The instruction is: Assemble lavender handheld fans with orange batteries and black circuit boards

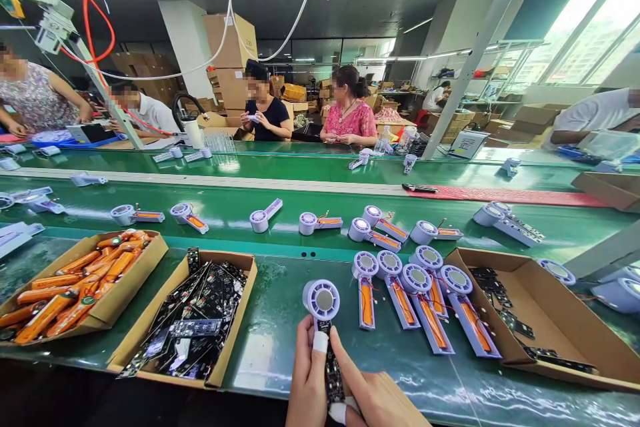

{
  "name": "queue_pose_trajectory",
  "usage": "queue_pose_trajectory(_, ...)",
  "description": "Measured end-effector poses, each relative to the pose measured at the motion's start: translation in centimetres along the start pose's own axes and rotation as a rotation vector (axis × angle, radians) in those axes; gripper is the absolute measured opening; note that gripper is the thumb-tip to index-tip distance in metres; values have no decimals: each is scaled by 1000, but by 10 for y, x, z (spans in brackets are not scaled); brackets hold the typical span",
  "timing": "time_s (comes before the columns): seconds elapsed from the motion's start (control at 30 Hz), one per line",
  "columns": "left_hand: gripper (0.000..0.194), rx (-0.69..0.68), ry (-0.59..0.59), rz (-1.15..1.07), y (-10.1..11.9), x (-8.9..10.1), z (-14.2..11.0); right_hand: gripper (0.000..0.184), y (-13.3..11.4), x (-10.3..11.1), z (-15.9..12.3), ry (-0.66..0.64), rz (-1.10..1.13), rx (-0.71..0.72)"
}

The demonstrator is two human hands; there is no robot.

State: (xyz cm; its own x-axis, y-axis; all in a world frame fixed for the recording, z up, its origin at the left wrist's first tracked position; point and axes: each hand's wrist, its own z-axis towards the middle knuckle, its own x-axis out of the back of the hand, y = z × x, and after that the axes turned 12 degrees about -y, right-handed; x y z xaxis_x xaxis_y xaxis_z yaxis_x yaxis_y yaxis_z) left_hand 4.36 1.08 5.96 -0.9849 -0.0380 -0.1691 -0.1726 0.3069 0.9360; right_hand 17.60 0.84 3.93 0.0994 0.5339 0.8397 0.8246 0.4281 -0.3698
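Low in the middle of the head view, I hold a lavender handheld fan (323, 299) with its round head pointing away from me. A black circuit board (333, 370) lies along its handle. My left hand (309, 370) is wrapped round the handle, its white-covered thumb pressing on the board's upper part. My right hand (377, 397) grips the handle's lower end, with the index finger stretched along the board's right edge. Just right of my hands, several open fan bodies (367, 287) with orange battery cells in their handles lie on the green bench.
At the left stand a cardboard box of orange battery cells (80, 280) and a box of circuit boards (200, 320). A box with a few boards (550, 320) is at the right. More fan parts lie on the green conveyor (225, 213). Several people sit across it.
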Motion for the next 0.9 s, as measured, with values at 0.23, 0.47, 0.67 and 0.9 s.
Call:
queue_pose_trajectory(0.23, 61, 44, 32, -147, -16, 8, 7, 97, 3, -13, 8, 166, 263, 201)
queue_pose_trajectory(0.47, 74, 66, -42, -460, 3, -2, 13, 93, -21, -33, 24, 272, 1311, 278)
queue_pose_trajectory(0.67, 51, 101, 24, 324, 8, 30, 23, 112, -32, -33, 44, 156, 1518, 219)
queue_pose_trajectory(0.9, 32, 152, -67, 1051, 35, 58, 44, 57, -32, 31, 43, -15, 501, 50)
